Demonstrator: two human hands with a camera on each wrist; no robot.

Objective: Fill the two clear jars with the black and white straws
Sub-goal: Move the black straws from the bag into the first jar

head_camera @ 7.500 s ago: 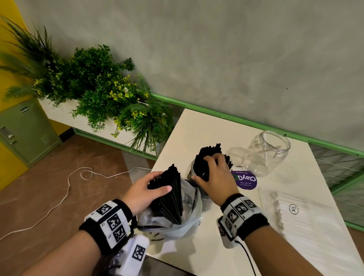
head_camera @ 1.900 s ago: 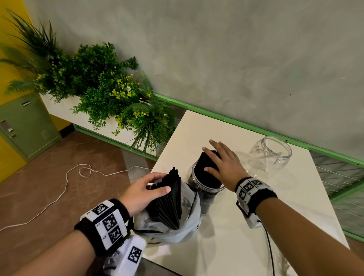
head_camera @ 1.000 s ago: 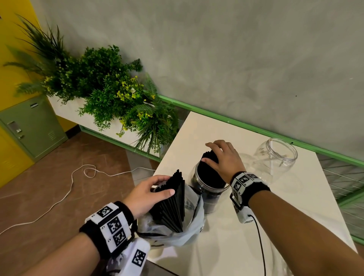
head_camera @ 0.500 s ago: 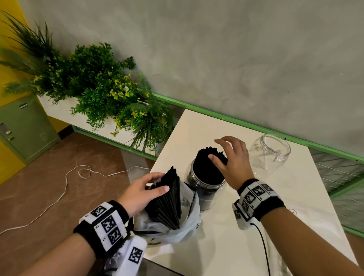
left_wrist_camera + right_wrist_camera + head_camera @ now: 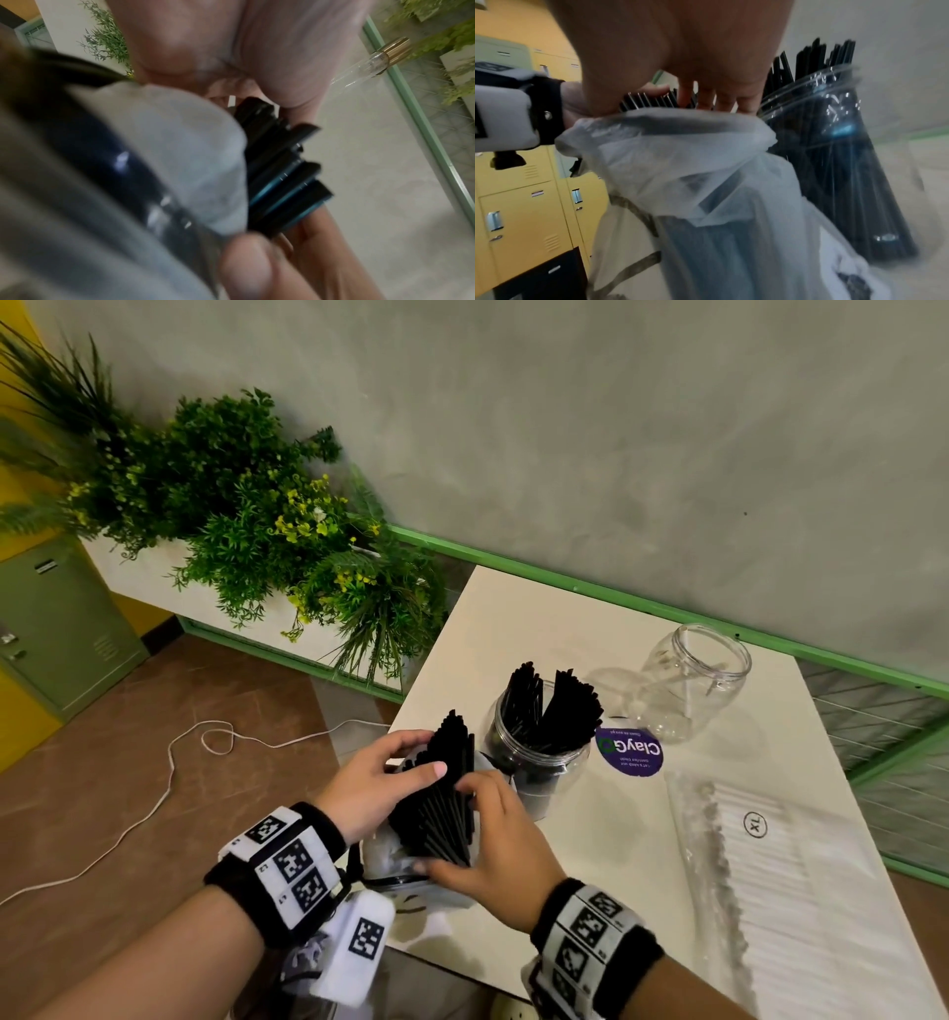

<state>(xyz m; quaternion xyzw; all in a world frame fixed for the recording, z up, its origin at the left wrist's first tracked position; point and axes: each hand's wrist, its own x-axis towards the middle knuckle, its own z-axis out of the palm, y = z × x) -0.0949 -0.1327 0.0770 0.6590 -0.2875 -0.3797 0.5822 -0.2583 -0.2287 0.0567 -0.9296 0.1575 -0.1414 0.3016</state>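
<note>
1. Grey plaster wall behind; cream rectangular desk [image 5: 606,834] stands against a green rail, with a planter of green artificial foliage [image 5: 246,516] off its left edge.
2. Left hand [image 5: 372,785] curls round a bundle of black plastic straws [image 5: 441,793] rising from a translucent white plastic bag [image 5: 706,162] at the desk's near-left corner.
3. Right hand [image 5: 495,839] meets the same bundle from the other side, fingers bent onto the straws; whether it has a firm grip cannot be told.
4. Clear jar part-filled with black straws [image 5: 539,737] stands just beyond the bag. Empty clear jar [image 5: 688,685] sits near the far edge. A clear packet of white straws [image 5: 770,865] lies along the right edge, apparently untouched.
5. Judgement: black filling is under way. Next move calls for separating a portion, lifting it clear of the bag, and lowering it upright into the partly filled jar.
</note>
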